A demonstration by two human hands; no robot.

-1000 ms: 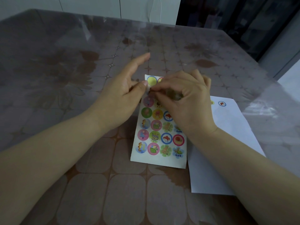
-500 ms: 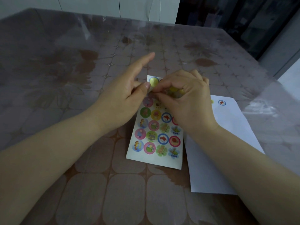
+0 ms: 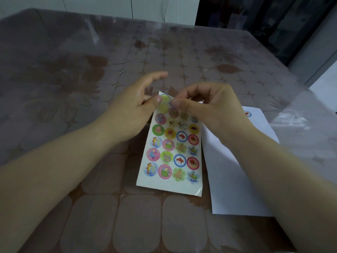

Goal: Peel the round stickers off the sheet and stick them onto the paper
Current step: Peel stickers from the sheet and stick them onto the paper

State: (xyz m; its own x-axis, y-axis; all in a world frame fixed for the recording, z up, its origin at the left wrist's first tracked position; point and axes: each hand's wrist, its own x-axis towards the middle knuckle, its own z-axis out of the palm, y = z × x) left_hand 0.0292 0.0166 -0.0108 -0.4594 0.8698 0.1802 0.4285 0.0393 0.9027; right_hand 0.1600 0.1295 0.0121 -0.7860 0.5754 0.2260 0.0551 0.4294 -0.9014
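Presently, item by item. Sticker sheet (image 3: 171,152): lies on the surface (image 3: 91,207), near end flat, far end raised toward the hands; most rows of round stickers remain on it, at least five full rows visible below the fingers. Paper (image 3: 231,179): white, lies just right of the sheet, its left edge tucked under or against it; one round sticker (image 3: 247,113) shows near its far corner, the rest of the visible paper bare. Left hand (image 3: 131,114): thumb pressed on the sheet's top left corner beside a yellow sticker (image 3: 164,105), forefinger stretched out free. Right hand (image 3: 213,110): fingertips pinched together at the top row, apparently on a sticker being lifted; blur hides whether it is off. Judgement: task early, one sticker placed, another in peeling, some twenty-odd left.
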